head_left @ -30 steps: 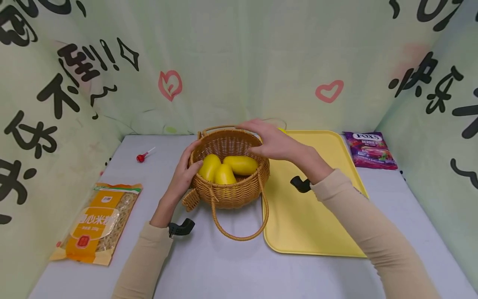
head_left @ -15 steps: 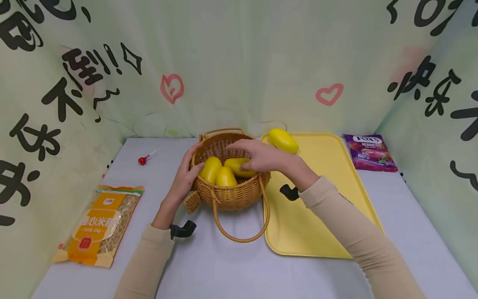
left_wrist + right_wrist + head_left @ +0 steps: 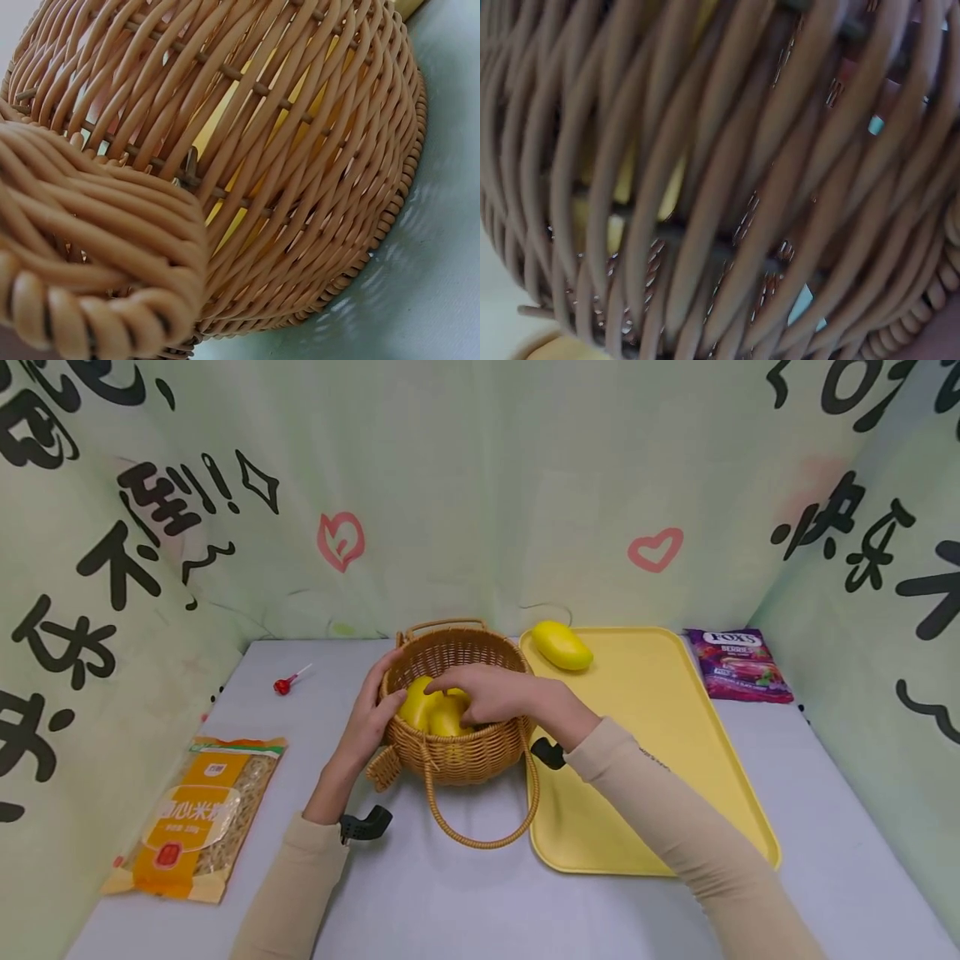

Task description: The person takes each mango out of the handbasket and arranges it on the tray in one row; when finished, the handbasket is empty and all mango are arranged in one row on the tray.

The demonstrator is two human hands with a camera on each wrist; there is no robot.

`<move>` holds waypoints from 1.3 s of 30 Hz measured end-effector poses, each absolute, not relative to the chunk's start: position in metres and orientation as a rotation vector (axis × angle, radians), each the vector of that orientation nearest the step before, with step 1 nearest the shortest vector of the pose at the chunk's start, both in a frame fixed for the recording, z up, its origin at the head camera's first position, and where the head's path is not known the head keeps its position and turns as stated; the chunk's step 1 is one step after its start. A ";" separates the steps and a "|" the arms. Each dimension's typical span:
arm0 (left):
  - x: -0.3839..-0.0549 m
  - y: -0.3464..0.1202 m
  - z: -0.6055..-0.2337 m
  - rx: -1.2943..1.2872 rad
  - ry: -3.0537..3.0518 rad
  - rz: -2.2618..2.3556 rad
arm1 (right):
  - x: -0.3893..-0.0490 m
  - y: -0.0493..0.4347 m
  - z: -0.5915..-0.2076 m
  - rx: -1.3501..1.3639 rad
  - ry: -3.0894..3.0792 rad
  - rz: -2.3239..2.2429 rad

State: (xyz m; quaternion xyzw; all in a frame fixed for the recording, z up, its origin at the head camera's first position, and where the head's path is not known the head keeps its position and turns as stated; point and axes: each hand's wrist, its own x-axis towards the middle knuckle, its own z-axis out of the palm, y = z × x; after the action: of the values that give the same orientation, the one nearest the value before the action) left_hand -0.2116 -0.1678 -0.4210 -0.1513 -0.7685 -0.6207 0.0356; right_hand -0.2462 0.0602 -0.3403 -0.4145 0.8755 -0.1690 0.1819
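Note:
A round wicker basket (image 3: 468, 768) stands on the table with yellow mangoes inside; one mango (image 3: 414, 706) shows at the left and another mango (image 3: 448, 718) at the front. My left hand (image 3: 367, 706) grips the basket's left side, thumb over the rim. Reaching in over the right rim, my right hand (image 3: 487, 693) has its fingers and thumb bent around a mango, and hides part of the basket's contents. In the left wrist view the woven wall (image 3: 300, 150) fills most of the picture, with yellow behind the gaps. The right wrist view shows mostly wicker weave (image 3: 705, 165).
A yellow tray (image 3: 637, 777) lies right of the basket, with a single mango (image 3: 561, 646) at its far left corner. A purple candy bag (image 3: 738, 666) lies beyond it. At left are a red lollipop (image 3: 282, 686) and an orange-labelled food bag (image 3: 195, 818).
My right hand has moved left and down from the basket's far right rim into the basket, among the mangoes. The mango on the tray came into full view. My left hand stays on the basket.

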 end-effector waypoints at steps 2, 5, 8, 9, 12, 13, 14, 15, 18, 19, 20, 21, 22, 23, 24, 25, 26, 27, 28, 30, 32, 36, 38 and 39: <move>-0.210 -0.169 -0.421 -0.457 -2.364 -1.906 | -0.246 0.057 -0.341 -1.166 2.465 -0.459; -0.209 -0.170 -0.422 -0.445 -2.365 -1.903 | -0.246 0.052 -0.341 -1.155 2.444 -0.431; -0.208 -0.170 -0.423 -0.446 -2.361 -1.902 | -0.246 0.051 -0.343 -1.133 2.423 -0.389; -0.207 -0.170 -0.424 -0.450 -2.357 -1.905 | -0.246 0.050 -0.344 -1.123 2.416 -0.375; -0.206 -0.168 -0.425 -0.464 -2.354 -1.908 | -0.246 0.050 -0.347 -1.106 2.401 -0.332; -0.206 -0.167 -0.425 -0.464 -2.355 -1.905 | -0.247 0.050 -0.349 -1.104 2.398 -0.319; -0.206 -0.167 -0.425 -0.464 -2.355 -1.905 | -0.246 0.050 -0.349 -1.102 2.393 -0.314; -0.205 -0.167 -0.426 -0.465 -2.355 -1.902 | -0.246 0.050 -0.350 -1.101 2.390 -0.311; -0.205 -0.167 -0.426 -0.462 -2.361 -1.892 | -0.247 0.050 -0.351 -1.101 2.388 -0.298; -0.206 -0.167 -0.426 -0.462 -2.361 -1.890 | -0.248 0.049 -0.351 -1.100 2.389 -0.290; -0.206 -0.167 -0.426 -0.463 -2.359 -1.890 | -0.248 0.049 -0.351 -1.101 2.387 -0.288; -0.206 -0.167 -0.426 -0.463 -2.358 -1.890 | -0.249 0.048 -0.351 -1.101 2.387 -0.282; -0.207 -0.167 -0.426 -0.462 -2.356 -1.891 | -0.250 0.048 -0.352 -1.101 2.388 -0.274; -0.207 -0.167 -0.426 -0.463 -2.354 -1.893 | -0.250 0.047 -0.352 -1.104 2.387 -0.267; -0.207 -0.167 -0.426 -0.465 -2.351 -1.897 | -0.250 0.047 -0.353 -1.105 2.388 -0.257; -0.207 -0.167 -0.426 -0.466 -2.350 -1.901 | -0.251 0.046 -0.353 -1.110 2.387 -0.251; -0.207 -0.167 -0.426 -0.464 -2.351 -1.905 | -0.251 0.046 -0.353 -1.118 2.386 -0.244; -0.207 -0.167 -0.426 -0.461 -2.355 -1.907 | -0.251 0.045 -0.353 -1.124 2.387 -0.233; -0.208 -0.167 -0.426 -0.458 -2.358 -1.908 | -0.252 0.045 -0.353 -1.131 2.388 -0.226; -0.209 -0.167 -0.425 -0.454 -2.361 -1.911 | -0.252 0.044 -0.353 -1.140 2.393 -0.214; -0.210 -0.168 -0.424 -0.448 -2.364 -1.911 | -0.253 0.043 -0.352 -1.145 2.398 -0.208; -0.210 -0.167 -0.419 -0.445 -2.378 -1.904 | -0.254 0.042 -0.351 -1.133 2.409 -0.195; -0.205 -0.166 -0.410 -0.441 -2.391 -1.900 | -0.255 0.042 -0.351 -1.139 2.408 -0.194; -0.202 -0.165 -0.405 -0.440 -2.397 -1.899 | -0.255 0.042 -0.350 -1.145 2.407 -0.196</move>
State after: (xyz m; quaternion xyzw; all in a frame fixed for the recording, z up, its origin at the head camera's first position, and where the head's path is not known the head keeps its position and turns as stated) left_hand -0.2019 -0.1653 -0.4052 -0.1423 -0.7755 -0.6146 0.0261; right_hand -0.2551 0.0418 -0.3502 -0.4165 0.8761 -0.0712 0.2322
